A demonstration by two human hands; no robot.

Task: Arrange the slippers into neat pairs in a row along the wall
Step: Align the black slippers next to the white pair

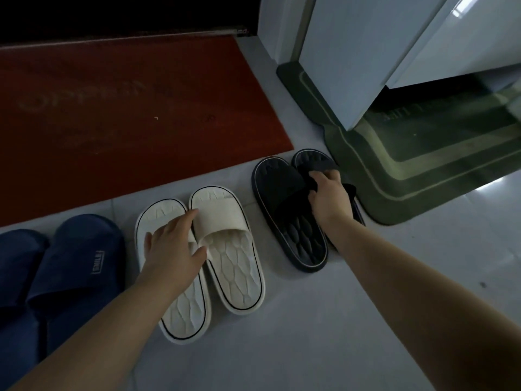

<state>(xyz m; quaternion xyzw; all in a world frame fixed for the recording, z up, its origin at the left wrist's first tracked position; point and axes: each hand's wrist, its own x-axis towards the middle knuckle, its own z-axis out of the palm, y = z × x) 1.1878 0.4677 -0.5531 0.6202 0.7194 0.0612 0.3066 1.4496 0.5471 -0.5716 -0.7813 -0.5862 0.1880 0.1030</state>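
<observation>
Slippers are seen laid out in three pairs on the pale tiled floor, in a row along the near edge of a red doormat. At the left, a pair of navy fabric slippers is set side by side, one bearing a small label on its strap. In the middle, a pair of cream slide slippers is placed with toes pointing away, the left one sitting slightly nearer than the right. The left hand is laid flat over the strap of the left cream slipper, fingers spread wide, with nothing gripped. At the right, a pair of black slide slippers with pale trim lies angled, just beside a dark green bath mat. The right hand is closed over the strap of the right black slipper, which is largely hidden beneath hand and forearm. A white cabinet is seen standing over the green mat.
</observation>
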